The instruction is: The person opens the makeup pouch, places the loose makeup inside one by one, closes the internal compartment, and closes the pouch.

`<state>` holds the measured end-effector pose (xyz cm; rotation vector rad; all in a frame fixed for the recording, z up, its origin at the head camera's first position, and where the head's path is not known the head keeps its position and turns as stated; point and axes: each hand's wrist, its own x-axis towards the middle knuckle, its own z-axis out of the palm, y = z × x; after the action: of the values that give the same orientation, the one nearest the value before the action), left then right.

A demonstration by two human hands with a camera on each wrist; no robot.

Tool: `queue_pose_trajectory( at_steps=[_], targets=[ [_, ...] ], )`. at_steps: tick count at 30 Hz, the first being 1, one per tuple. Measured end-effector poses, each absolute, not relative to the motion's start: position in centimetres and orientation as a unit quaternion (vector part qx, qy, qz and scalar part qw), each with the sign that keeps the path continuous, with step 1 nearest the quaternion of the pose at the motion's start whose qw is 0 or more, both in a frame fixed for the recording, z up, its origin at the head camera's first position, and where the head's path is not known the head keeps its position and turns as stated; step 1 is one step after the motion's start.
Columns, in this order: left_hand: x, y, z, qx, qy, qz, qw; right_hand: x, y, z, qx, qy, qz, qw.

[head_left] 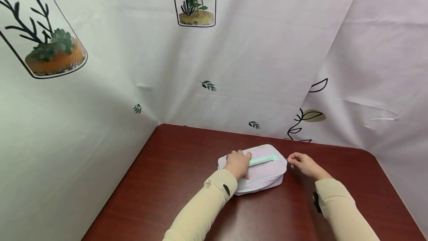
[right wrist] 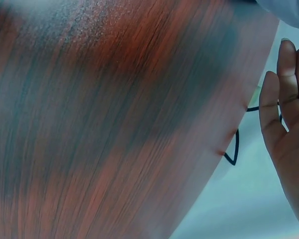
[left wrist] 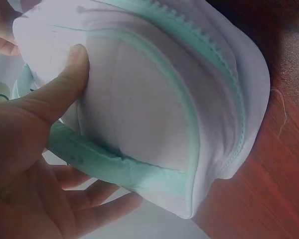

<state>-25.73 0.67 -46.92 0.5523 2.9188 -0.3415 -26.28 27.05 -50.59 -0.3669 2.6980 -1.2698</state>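
A pale lilac zippered bag [head_left: 262, 172] with a mint-green carry handle [head_left: 264, 160] and mint trim lies on the table. My left hand [head_left: 238, 163] holds it from above at its left part. In the left wrist view, the thumb [left wrist: 74, 74] presses the top panel while the other fingers reach past the handle to the far edge. At the bag's right end, my right hand [head_left: 302, 163] pinches a small pale piece, seemingly the zipper pull [head_left: 288, 160], too small to see well. The right wrist view catches part of the right hand [right wrist: 291, 114]; the bag shows only at its top corner.
The dark red wooden table [head_left: 174, 166] has rounded far corners. White cloth [head_left: 260, 66] printed with plants hangs behind it and along the left side. A thin loose thread [left wrist: 283, 112] lies beside the bag.
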Motion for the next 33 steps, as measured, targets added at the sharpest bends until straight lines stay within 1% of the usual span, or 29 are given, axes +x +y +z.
queue_pose_trajectory(
  at_steps=[10, 20, 26, 33],
  targets=[
    [-26.3, 0.5, -46.8, 0.176, 0.972, -0.125, 0.094, -26.2, 26.5, -50.4, -0.121, 0.894, -0.426, 0.063],
    [-26.3, -0.4, -46.5, 0.199, 0.973, -0.092, 0.071, -26.3, 26.3, -50.1, -0.132, 0.903, -0.403, 0.066],
    [-26.3, -0.3, -46.6, 0.185, 0.977, -0.084, 0.062, -26.3, 26.0, -50.1, -0.130, 0.906, -0.399, 0.065],
    [-26.1, -0.3, -46.7, 0.164, 0.982, -0.082, 0.056, -26.5, 25.3, -50.3, -0.143, 0.912, -0.381, 0.048]
  ],
)
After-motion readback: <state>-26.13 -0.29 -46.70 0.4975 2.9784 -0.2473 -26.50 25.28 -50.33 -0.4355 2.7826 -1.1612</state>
